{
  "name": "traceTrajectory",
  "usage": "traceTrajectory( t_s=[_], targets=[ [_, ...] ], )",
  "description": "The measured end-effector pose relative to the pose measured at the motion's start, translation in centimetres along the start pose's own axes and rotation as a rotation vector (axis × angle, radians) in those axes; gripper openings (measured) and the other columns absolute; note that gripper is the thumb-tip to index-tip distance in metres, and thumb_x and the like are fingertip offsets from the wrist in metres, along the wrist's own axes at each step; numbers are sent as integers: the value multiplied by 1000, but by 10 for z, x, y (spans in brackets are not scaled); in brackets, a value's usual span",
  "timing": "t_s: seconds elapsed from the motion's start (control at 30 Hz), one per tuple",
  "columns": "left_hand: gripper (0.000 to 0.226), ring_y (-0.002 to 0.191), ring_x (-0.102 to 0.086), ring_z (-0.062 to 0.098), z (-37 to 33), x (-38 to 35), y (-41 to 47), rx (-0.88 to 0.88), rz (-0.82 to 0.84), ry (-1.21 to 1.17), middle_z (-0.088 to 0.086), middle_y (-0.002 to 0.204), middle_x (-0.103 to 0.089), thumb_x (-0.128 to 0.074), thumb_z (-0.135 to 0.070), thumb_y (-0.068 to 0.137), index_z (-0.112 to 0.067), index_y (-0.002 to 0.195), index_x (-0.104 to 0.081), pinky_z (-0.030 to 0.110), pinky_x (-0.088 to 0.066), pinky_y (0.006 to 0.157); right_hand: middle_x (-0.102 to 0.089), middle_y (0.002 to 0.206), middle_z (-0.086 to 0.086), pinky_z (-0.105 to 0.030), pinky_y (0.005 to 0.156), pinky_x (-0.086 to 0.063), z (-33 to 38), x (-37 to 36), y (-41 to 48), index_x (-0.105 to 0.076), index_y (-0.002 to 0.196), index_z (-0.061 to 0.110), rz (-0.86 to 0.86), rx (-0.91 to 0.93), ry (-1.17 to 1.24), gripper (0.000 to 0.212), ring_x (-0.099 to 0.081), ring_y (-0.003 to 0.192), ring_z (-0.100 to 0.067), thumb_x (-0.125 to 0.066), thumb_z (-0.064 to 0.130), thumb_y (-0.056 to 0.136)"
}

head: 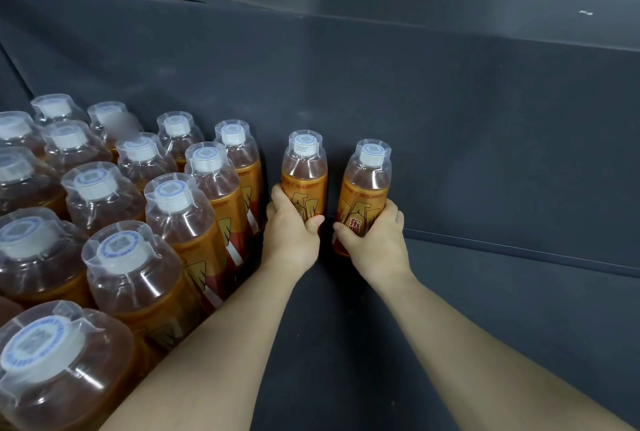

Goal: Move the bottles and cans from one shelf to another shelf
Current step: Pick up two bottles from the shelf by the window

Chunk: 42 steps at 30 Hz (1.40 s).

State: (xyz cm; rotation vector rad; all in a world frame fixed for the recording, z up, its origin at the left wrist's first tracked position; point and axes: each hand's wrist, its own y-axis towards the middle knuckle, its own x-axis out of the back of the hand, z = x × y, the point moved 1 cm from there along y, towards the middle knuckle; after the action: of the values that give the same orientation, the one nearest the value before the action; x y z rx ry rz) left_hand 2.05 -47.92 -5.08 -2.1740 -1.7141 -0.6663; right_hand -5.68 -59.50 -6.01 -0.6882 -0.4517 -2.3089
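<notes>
**Two hands gripping bottles at the back of a dark shelf**

The left hand (292, 226) is curling round the lower half of the left bottle (304, 171), thumb lying across the label. The right hand (375, 240) is wrapping the right bottle (367, 181) the same way. Most of the fingers are passing behind the bottles and out of sight. The hands are also covering both bases, so whether the bottles are resting on the shelf (485, 309) cannot be told. The printed labels are showing only in part above the knuckles.

Both bottles are sitting close to the back panel (450, 119), near each other but not touching. The left one is standing upright, just right of a packed block of bottles (145, 205). The right one is leaning slightly.

The frame's left and bottom edges are cutting off that block, and its nearest caps are blurring.

Every bottle is clear, rounded plastic holding amber liquid, with an orange label and a white cap under a crinkled transparent sleeve. The shelf and panel are showing as matte, dark grey sheets.
</notes>
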Motion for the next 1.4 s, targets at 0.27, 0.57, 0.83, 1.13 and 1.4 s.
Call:
traceTrajectory(
  t_s=[0.27, 0.57, 0.83, 1.13, 1.4],
  targets=[
    [84, 133, -44, 29, 4, 3, 0, -29, -24, 38, 8, 148, -39, -68, -26, 93, -18, 155, -12, 42, -42, 104, -39, 131, -3, -38, 94, -52, 5, -1, 2, -32, 142, 15, -12, -29, -4, 80, -51, 119, -22, -79, 39, 82],
    [85, 130, -48, 31, 6, -1, -2, -67, -47, 78, 10, 148, -39, -69, -34, 92, -17, 154, -13, 41, -46, 99, -39, 130, -2, -34, 93, -49, 2, 2, 4, -31, 143, 16, 23, -30, 7, 80, -50, 118, -19, -79, 37, 83],
    [88, 129, -48, 32, 9, -3, -4, -65, -57, 97, 12, 150, -36, -69, -38, 91, -17, 155, -12, 41, -47, 97, -39, 128, 2, -39, 97, -51, -1, -1, 3, -32, 142, 18, 28, -30, 37, 79, -51, 119, -19, -79, 37, 82],
    [90, 130, -47, 33, 8, -3, -4, -52, -64, 104, 12, 150, -34, -71, -38, 90, -16, 155, -11, 42, -46, 98, -40, 132, 1, -40, 96, -53, -3, -3, 0, -32, 141, 20, 26, -33, 65, 75, -51, 119, -18, -78, 37, 84],
    [92, 128, -49, 32, 4, 0, -5, -27, -48, 100, 10, 147, -38, -72, -39, 88, -18, 154, -13, 41, -47, 96, -43, 131, 0, -42, 93, -54, -2, -4, -2, -34, 140, 18, 17, -52, 88, 76, -55, 116, -20, -80, 35, 82]
  ],
)
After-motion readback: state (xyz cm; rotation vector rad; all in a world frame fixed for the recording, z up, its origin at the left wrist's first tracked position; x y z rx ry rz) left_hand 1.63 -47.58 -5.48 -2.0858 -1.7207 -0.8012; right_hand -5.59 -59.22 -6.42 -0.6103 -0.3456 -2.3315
